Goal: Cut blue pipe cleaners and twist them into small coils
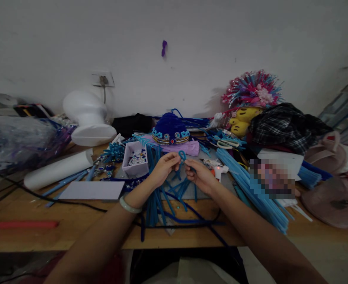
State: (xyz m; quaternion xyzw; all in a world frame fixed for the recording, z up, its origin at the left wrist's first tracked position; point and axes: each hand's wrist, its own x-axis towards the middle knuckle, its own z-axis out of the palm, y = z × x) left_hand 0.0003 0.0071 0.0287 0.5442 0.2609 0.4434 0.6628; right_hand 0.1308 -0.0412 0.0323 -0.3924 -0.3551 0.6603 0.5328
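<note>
Both my hands meet over the middle of the wooden table point(73, 225). My left hand point(162, 169) pinches the top of a blue pipe cleaner point(182, 156) that is bent into a small loop. My right hand point(199, 175) grips the same blue pipe cleaner just below the loop. A pale bangle point(128, 206) sits on my left wrist. Under the hands lie several loose blue pipe cleaners point(158, 201). Behind them rests a dark blue beaded cap point(170, 129).
A white foam head stand point(89, 118) and a white roll point(58, 169) lie at the left. A small box of beads point(136, 159), a glue gun point(219, 169), a bundle of light blue pipe cleaners point(259, 197), a checked cloth point(286, 126) and bags point(336, 157) crowd the right.
</note>
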